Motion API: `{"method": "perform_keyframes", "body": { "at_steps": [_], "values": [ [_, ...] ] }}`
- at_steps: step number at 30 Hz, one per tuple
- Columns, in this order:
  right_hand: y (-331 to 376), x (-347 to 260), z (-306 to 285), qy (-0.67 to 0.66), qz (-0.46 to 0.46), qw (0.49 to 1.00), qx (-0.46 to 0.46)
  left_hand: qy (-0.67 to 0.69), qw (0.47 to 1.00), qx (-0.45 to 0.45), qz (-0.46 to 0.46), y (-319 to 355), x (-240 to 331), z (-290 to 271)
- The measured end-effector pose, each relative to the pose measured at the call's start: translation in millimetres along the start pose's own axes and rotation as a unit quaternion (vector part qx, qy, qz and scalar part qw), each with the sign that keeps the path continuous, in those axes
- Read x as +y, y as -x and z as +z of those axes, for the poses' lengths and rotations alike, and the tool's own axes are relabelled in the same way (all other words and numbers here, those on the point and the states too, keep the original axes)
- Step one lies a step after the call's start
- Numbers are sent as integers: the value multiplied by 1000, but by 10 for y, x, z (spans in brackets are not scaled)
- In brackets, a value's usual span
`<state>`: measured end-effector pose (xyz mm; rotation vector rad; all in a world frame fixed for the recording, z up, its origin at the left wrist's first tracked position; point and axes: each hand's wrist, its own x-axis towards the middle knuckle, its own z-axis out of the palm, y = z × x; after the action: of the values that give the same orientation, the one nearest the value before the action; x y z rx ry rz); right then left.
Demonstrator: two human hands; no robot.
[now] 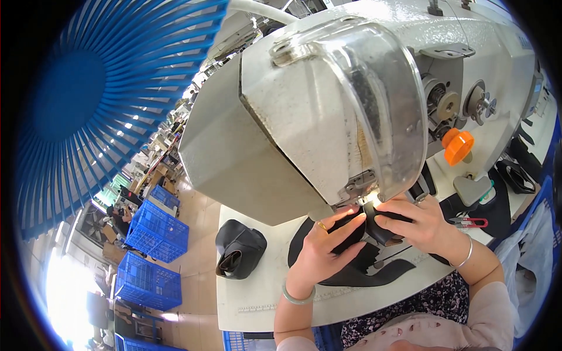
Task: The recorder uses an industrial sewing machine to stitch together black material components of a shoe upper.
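Note:
Under the head of a large white sewing machine (310, 117), a lit spot falls on a black leather-like piece (380, 233). My left hand (328, 245) has black material between its thumb and its stretched fingers, close to the light. From the right, my right hand (418, 225) grips the folded edge of the same piece between thumb and fingers. The fingertips of both hands nearly meet below the machine head. A loose strip of black material (374, 274) trails toward me over the white table (263, 298). The needle itself is hidden by the machine head.
A rolled black piece (240, 248) rests on the table at left. Red-handled thread snips (470, 222) lie right of my right hand, near more black pieces (515, 175). A blue fan (70, 96) stands close at upper left. Blue crates (149, 281) stand on the floor.

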<state>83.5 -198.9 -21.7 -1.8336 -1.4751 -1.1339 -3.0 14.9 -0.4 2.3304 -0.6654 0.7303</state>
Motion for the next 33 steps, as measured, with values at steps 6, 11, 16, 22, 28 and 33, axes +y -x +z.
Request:
{"method": "perform_keyframes", "body": {
  "at_steps": [6, 11, 16, 22, 28, 33],
  "values": [
    [3, 14, -3, -13, 15, 1000, -9, -8, 1000, 7, -3, -6, -1, 39],
    [-24, 6, -31, -21, 24, 999, -21, -11, 1000, 12, 6, -12, -2, 58],
    [-49, 0, -54, -41, 39, 998, -36, -13, 1000, 10, 5, -18, 20, 70],
    [-96, -2, -77, -44, 43, 997, -42, -20, 1000, 19, -14, -33, 63, 94],
    [-97, 55, -11, -46, 34, 998, -6, -25, 999, 22, -24, -43, 59, 107],
    [-115, 86, 31, -62, 33, 997, 15, -61, 998, 25, -19, -38, 66, 129]
  ]
}}
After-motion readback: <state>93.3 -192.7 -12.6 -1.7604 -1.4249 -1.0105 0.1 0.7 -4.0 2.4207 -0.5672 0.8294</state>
